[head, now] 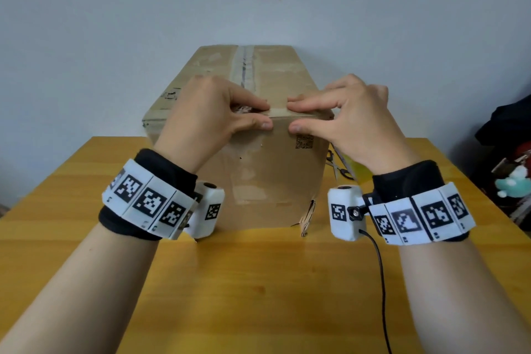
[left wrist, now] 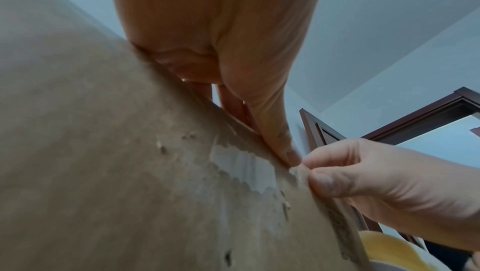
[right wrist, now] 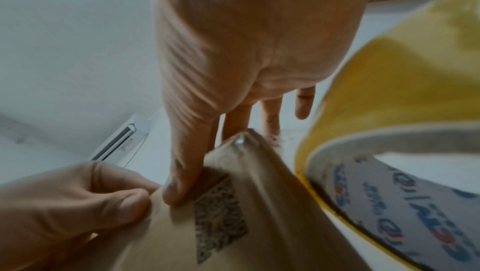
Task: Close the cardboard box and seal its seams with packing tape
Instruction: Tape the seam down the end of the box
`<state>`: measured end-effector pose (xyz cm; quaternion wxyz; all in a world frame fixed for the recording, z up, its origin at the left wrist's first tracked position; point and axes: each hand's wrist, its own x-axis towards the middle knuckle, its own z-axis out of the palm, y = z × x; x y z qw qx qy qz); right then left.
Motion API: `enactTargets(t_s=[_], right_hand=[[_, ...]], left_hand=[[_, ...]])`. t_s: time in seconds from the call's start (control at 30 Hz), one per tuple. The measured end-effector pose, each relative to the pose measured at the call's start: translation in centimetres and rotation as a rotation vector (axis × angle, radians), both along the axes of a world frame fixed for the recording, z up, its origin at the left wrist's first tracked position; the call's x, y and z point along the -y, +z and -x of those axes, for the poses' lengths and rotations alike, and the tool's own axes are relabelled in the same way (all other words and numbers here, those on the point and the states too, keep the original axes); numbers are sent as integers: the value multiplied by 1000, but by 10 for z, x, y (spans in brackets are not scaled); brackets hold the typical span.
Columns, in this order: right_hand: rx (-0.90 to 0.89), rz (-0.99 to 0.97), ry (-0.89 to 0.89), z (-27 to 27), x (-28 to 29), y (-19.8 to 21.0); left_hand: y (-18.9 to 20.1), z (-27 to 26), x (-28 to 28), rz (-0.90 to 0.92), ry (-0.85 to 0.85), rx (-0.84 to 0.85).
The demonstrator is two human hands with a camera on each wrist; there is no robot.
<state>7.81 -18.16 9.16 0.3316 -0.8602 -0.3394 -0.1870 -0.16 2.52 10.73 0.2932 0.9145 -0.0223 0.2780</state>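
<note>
The closed cardboard box (head: 267, 181) stands on the wooden table (head: 258, 296). A clear tape strip (head: 244, 66) runs along its top seam to the near edge. My left hand (head: 266, 115) and right hand (head: 293, 115) meet at that edge. Each has its index finger flat on the top and its thumb on the front face, pressing down the tape end between them. In the left wrist view the left thumb (left wrist: 280, 131) lies along the box edge. In the right wrist view the right thumb (right wrist: 182, 172) presses beside the printed code (right wrist: 221, 214). The yellow tape roll (right wrist: 389, 90) lies to the box's right.
Scissors (head: 334, 164) lie by the tape roll (head: 357, 171), behind my right hand. A black cable (head: 379, 282) trails from the right wrist camera across the table. Dark clutter (head: 511, 152) sits off the table's right edge. The wall stands close behind the box.
</note>
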Motion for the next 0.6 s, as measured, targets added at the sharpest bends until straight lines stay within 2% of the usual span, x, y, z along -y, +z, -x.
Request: enactTargets(t_s=[0.1, 0.17, 0.37, 0.47, 0.6], right_hand=[[77, 27, -42, 4, -11, 2], [96, 10, -4, 5, -18, 6], [-8, -42, 85, -4, -26, 7], [-31, -99, 100, -7, -27, 3], [-26, -126, 112, -7, -25, -3]], left_hand=[[-2, -3, 1, 12, -4, 31], [-3, -3, 0, 0, -13, 52], [-8, 0, -8, -65, -75, 85], [-10, 5, -20, -149, 28, 108], [-18, 18, -41, -129, 147, 97]])
